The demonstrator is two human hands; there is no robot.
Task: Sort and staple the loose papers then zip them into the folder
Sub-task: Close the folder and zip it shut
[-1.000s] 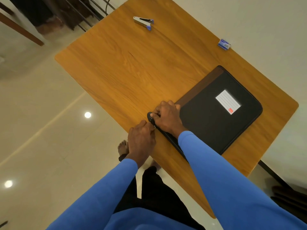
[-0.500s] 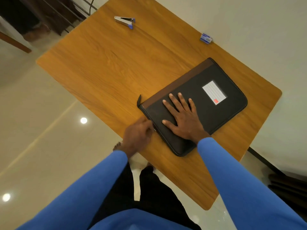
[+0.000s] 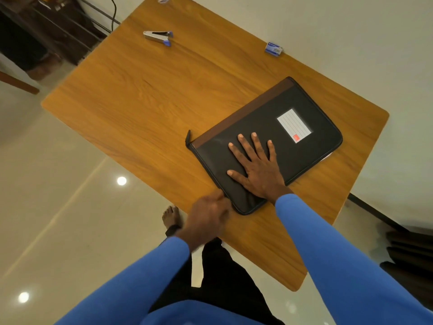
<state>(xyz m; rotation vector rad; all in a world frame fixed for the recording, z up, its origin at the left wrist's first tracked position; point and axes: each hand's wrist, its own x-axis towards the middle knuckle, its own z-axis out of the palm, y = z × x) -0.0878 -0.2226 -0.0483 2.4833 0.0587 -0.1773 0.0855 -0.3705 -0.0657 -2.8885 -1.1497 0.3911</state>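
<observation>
A black zip folder [image 3: 311,151] with a brown spine strip and a white label lies closed on the wooden table [image 3: 140,102], at its right side. My right hand [image 3: 256,170] presses flat on the cover with fingers spread. My left hand [image 3: 206,219] is blurred at the folder's near-left edge close to the near corner. Its fingers are bunched against the zip line, and the pull is hidden under them. A short black tab [image 3: 188,138] sticks out at the spine corner. No loose papers are in view.
A silver and blue stapler [image 3: 158,36] lies at the table's far edge. A small blue staple box [image 3: 273,49] sits at the far right edge. A bare foot [image 3: 171,216] stands on the tiled floor beside the near table edge.
My right hand left the folder's spine corner and now lies flat on the cover. My left hand has slid along the near-left edge toward the near corner.
</observation>
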